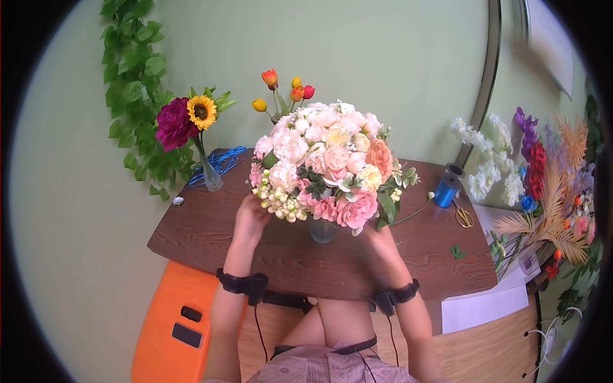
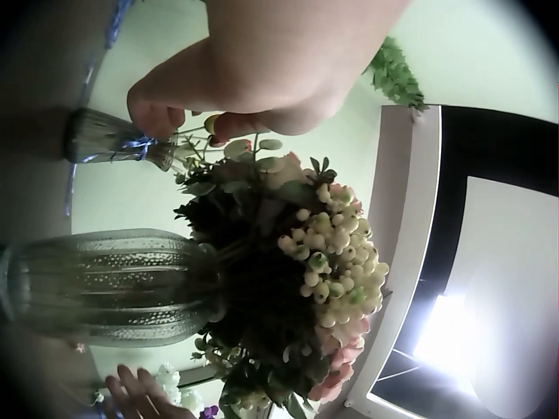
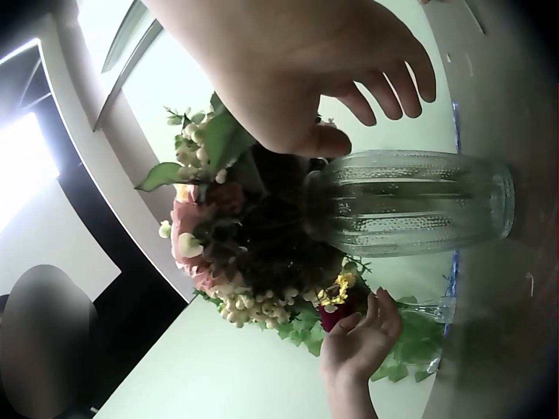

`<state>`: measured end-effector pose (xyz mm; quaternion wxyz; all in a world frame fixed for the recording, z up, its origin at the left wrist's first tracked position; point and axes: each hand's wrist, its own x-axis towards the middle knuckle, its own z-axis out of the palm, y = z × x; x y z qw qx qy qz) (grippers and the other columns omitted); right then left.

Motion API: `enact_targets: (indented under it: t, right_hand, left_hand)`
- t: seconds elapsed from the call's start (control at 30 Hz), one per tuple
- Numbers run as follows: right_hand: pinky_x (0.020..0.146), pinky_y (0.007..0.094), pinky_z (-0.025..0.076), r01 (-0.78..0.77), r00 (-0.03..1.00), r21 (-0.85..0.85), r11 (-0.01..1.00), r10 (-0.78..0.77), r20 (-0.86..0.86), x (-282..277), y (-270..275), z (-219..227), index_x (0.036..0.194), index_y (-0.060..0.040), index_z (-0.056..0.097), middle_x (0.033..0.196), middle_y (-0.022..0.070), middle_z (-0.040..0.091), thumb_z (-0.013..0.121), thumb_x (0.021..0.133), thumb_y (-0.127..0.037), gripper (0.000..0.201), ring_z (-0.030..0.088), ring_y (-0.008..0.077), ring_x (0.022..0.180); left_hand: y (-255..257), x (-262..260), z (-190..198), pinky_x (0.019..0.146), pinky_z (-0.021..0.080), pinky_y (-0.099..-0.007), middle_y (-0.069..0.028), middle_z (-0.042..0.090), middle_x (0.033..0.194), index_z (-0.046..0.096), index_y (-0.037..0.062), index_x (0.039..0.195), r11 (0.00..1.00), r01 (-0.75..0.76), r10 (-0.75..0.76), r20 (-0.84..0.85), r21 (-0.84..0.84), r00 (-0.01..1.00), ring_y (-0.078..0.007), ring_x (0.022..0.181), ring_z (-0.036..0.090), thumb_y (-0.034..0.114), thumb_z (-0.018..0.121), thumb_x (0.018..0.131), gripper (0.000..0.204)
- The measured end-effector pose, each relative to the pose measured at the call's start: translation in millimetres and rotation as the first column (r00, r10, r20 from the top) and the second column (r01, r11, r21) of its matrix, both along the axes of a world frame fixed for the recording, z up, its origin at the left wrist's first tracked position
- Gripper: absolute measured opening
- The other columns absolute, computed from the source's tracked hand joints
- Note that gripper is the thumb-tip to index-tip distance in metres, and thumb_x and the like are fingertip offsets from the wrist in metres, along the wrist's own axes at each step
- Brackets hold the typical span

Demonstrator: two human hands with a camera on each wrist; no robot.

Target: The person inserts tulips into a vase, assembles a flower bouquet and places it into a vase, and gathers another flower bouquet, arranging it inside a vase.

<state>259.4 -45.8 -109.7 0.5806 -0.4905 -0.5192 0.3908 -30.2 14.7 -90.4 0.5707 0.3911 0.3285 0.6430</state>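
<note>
A full bouquet [image 1: 332, 147] of pale pink, cream and peach flowers stands upright in a ribbed glass vase [image 3: 419, 205] on the table. White berries [image 2: 336, 244] and green leaves edge its underside. To the left, under the berries, my left hand [image 1: 252, 217] is raised with its fingers loosely bent and nothing held in them. My right hand [image 1: 381, 246] is on the other side, low by the leaves. Seen in the right wrist view, its fingers [image 3: 406, 87] are spread beside the vase neck, holding nothing. In the head view the blooms hide most of the vase.
The dark wooden table [image 1: 274, 265] carries a small vase [image 1: 212, 177] with a sunflower and blue strands [image 1: 223, 159] at left. Tulips [image 1: 297, 94] show behind. At right are a blue ribbon spool [image 1: 446, 190], gold-handled scissors [image 1: 464, 217] and many loose flowers [image 1: 543, 159].
</note>
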Motion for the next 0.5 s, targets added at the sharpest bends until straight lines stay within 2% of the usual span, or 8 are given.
enact_targets:
  t: [0.07, 0.13, 0.17, 0.2, 0.27, 0.3, 0.4, 0.5]
  right_hand:
    - [0.07, 0.0256, 0.043, -0.071, 0.992, 0.037, 0.997, 0.067, 0.105, -12, 15, -4, 0.107, -0.0034, 0.049, 0.093, 0.0052, 0.054, 0.053, 0.079, -0.01, 0.029, 0.052, 0.0123, 0.083]
    - [0.085, 0.031, 0.04, -0.221, 0.965, 0.421, 0.88, 0.135, 0.224, -24, 30, -2, 0.117, -0.0038, 0.043, 0.111, 0.0091, 0.049, 0.057, 0.077, -0.012, 0.044, 0.049, 0.0192, 0.098]
    - [0.097, 0.0354, 0.031, -0.307, 0.829, 0.417, 0.856, 0.024, 0.559, -17, 49, -10, 0.124, -0.0033, 0.035, 0.123, 0.0106, 0.04, 0.059, 0.076, -0.018, 0.055, 0.042, 0.0234, 0.11]
    - [0.097, 0.0354, 0.031, -0.311, 0.827, 0.417, 0.854, 0.026, 0.562, -20, 51, -5, 0.124, -0.0033, 0.035, 0.123, 0.0106, 0.04, 0.059, 0.076, -0.018, 0.055, 0.042, 0.0234, 0.11]
    - [0.09, 0.032, 0.037, -0.264, 0.637, 0.57, 0.778, -0.303, 0.708, -28, 52, 0, 0.115, -0.0052, 0.046, 0.111, 0.008, 0.05, 0.057, 0.077, -0.009, 0.04, 0.049, 0.0208, 0.102]
    - [0.091, 0.0319, 0.037, -0.217, 0.81, 0.56, 0.8, -0.172, 0.56, -29, 88, -38, 0.116, -0.0053, 0.046, 0.111, 0.0078, 0.05, 0.054, 0.08, -0.008, 0.037, 0.048, 0.0204, 0.103]
    - [0.095, 0.0362, 0.031, -0.137, 0.861, 0.61, 0.78, -0.211, 0.464, -23, 156, -131, 0.12, -0.0054, 0.037, 0.121, 0.0104, 0.04, 0.063, 0.071, -0.025, 0.059, 0.042, 0.0246, 0.109]
    - [0.095, 0.0394, 0.03, -0.19, 0.811, 0.555, 0.81, -0.19, 0.554, -17, 126, -85, 0.123, -0.0048, 0.031, 0.124, 0.0123, 0.036, 0.068, 0.068, -0.033, 0.072, 0.039, 0.0271, 0.111]
  left_hand:
    - [-4, 13, -2, 0.09, 0.032, -0.0402, -0.0065, 0.046, 0.119, 0.039, 0.0096, 0.122, 0.993, 0.113, -0.112, 0.03, -0.035, 0.993, -0.0202, 0.108, 0.043, 0.031, 0.045, 0.085, 0.043]
    - [-18, 34, 10, 0.092, 0.036, -0.0382, -0.0059, 0.043, 0.125, 0.035, 0.0094, 0.127, 0.985, 0.165, -0.17, -0.102, -0.055, 0.98, -0.0211, 0.11, 0.044, 0.03, 0.042, 0.088, 0.045]
    - [-15, 38, 4, 0.092, 0.036, -0.0382, -0.0059, 0.043, 0.125, 0.035, 0.0094, 0.127, 0.985, 0.162, -0.166, -0.099, -0.052, 0.981, -0.0211, 0.11, 0.044, 0.03, 0.042, 0.088, 0.045]
    - [-9, 42, -4, 0.09, 0.037, -0.0385, -0.0049, 0.043, 0.124, 0.035, 0.0103, 0.127, 0.977, 0.207, -0.213, -0.195, -0.053, 0.957, -0.0205, 0.109, 0.044, 0.029, 0.046, 0.087, 0.045]
    - [-6, 51, -11, 0.089, 0.037, -0.0388, -0.0039, 0.043, 0.123, 0.036, 0.0113, 0.126, 0.966, 0.252, -0.258, -0.286, -0.058, 0.923, -0.0198, 0.109, 0.044, 0.028, 0.049, 0.087, 0.045]
    - [-9, 57, -8, 0.088, 0.038, -0.0387, -0.0033, 0.043, 0.123, 0.037, 0.012, 0.126, 0.971, 0.223, -0.24, -0.308, -0.091, 0.92, -0.0191, 0.108, 0.044, 0.027, 0.051, 0.086, 0.045]
    - [-2, 60, -13, 0.085, 0.041, -0.0361, -0.0034, 0.045, 0.12, 0.039, 0.0108, 0.123, 0.974, 0.224, -0.214, -0.359, -0.016, 0.908, -0.0177, 0.107, 0.045, 0.02, 0.057, 0.082, 0.046]
    - [15, 56, -28, 0.084, 0.043, -0.0306, -0.0043, 0.049, 0.115, 0.042, 0.0083, 0.12, 0.939, 0.323, -0.285, -0.26, 0.115, 0.922, -0.0163, 0.104, 0.048, 0.008, 0.067, 0.073, 0.053]
